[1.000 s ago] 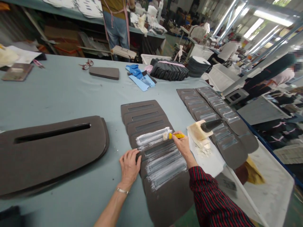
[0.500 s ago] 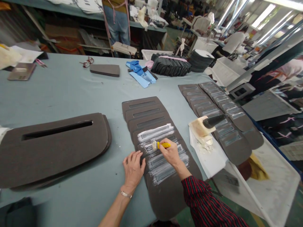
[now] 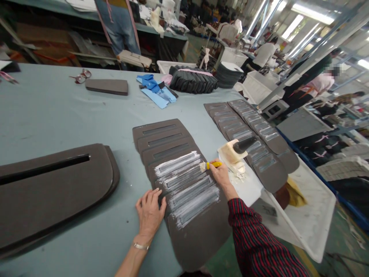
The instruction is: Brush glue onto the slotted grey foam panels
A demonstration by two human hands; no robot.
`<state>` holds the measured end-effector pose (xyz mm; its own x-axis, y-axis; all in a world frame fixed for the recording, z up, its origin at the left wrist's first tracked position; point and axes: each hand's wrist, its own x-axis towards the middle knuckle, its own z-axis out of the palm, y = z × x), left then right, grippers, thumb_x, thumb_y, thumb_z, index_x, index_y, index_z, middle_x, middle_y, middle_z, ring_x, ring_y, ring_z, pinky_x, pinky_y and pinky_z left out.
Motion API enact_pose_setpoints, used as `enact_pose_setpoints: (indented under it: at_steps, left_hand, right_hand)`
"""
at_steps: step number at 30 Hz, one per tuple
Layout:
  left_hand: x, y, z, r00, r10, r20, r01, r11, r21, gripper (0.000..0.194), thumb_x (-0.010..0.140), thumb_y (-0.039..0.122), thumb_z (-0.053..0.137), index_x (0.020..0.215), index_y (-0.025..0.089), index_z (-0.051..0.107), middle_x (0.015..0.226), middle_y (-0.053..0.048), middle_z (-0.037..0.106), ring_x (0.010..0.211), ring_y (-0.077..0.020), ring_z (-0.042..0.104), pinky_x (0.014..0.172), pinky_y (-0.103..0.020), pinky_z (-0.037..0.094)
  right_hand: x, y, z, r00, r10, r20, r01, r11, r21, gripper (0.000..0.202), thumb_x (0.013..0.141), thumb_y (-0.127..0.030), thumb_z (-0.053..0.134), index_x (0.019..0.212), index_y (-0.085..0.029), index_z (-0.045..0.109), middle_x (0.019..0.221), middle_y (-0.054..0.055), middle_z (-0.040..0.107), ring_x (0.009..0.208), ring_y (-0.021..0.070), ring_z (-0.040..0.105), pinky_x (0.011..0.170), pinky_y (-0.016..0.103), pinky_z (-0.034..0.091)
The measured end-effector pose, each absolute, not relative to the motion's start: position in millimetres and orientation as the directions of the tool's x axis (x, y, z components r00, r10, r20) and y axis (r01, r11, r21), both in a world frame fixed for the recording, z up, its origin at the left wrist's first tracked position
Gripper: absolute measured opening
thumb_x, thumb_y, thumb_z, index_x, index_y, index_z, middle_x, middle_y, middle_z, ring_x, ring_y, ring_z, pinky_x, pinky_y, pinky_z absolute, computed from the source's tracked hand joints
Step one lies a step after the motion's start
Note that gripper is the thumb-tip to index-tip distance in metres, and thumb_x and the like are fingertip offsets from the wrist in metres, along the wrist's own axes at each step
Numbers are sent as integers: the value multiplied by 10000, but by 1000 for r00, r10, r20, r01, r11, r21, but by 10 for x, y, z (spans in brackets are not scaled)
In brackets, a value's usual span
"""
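Panels (image 3: pixel 198 234) with white-smeared slots lie overlapped beneath the right hand (image 3: pixel 220 175), which grips a yellow brush (image 3: pixel 215 164); the left hand (image 3: pixel 150 213), fingers slightly spread, touches their left edge.

The single view comes from the wearer's head, facing forward and steeply down over the table (image 3: pixel 86 119). It is close enough that the forearms enter from the bottom edge, with the left hand (image 3: pixel 150 211) at lower centre and the right hand (image 3: pixel 220 175), holding the brush (image 3: pixel 213 165), just right of centre. The wide view reaches past the far table edge to the workshop and ceiling lights (image 3: pixel 313 14) at upper right.
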<state>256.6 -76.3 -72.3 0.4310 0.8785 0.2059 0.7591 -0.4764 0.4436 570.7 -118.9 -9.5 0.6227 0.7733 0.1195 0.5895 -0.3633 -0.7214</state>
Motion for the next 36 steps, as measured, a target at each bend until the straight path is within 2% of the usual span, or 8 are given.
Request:
enact_pose_setpoints:
  at_steps: [3,9,14,16,21,27,32,36]
  left_hand:
    - [2566,-768,-736,434,877,206,771,-480,418,275,864,330,495,1110,232,569,1182,-59,633,1181,-262,481,1002,-458,278]
    - [2568,-770,-751,436,874,214,773,-486,408,282,861,336,503,1110,225,572,1181,-67,633,1158,-277,487,982,-462,292]
    - [2567,-766,-760,429,877,217,770,-481,419,276,855,326,511,1107,231,573,1184,-61,630,1150,-273,488,977,-461,300]
    - [2569,-769,-760,425,878,220,769,-478,424,273,852,320,516,1103,231,575,1182,-63,631,1146,-272,488,976,-460,301]
    - [2570,-785,-743,413,888,204,776,-460,431,285,857,323,501,1118,230,570,1189,-74,621,1141,-279,484,972,-463,305]
    - [2562,-801,-768,400,895,196,791,-446,419,318,857,336,498,1142,203,542,1181,-88,615,1156,-281,473,976,-453,315]
    - [2570,-796,-800,406,889,214,792,-459,402,259,851,344,507,1064,209,566,1183,-82,618,1147,-288,476,976,-465,304]
    - [2575,-801,-793,407,889,211,796,-459,395,255,849,344,512,1061,213,568,1183,-75,620,1146,-283,474,972,-456,309]
  right_hand:
    - [5602,-1199,-91,547,831,105,587,-291,-755,196,794,-344,532,799,-181,640,690,1,607,598,121,496,581,233,388]
    - [5561,-1246,-112,620,771,146,576,-321,-752,218,788,-383,564,797,-185,654,686,10,620,604,132,528,592,245,413]
    - [5529,-1313,-93,671,739,-56,342,-376,-861,297,778,-452,592,887,-181,643,549,-16,572,427,129,494,454,256,399]
    - [5462,-1326,-41,660,747,-73,301,-353,-886,303,788,-447,588,933,-185,637,572,-16,582,443,135,517,464,259,415]
    - [4955,-1241,96,474,880,8,392,-203,-897,164,785,-344,611,809,-190,662,806,23,655,733,148,601,679,255,461]
    - [4315,-1050,0,310,951,2,409,-132,-903,137,753,-212,568,842,-189,670,778,3,655,674,121,567,642,225,438]
    - [4790,-1065,-88,330,944,14,479,-155,-864,137,719,-181,548,794,-181,662,718,-9,629,618,110,530,606,220,409]
    - [5507,-1153,-32,468,883,6,522,-271,-809,140,713,-226,545,781,-171,655,679,-6,607,595,118,506,567,226,385]
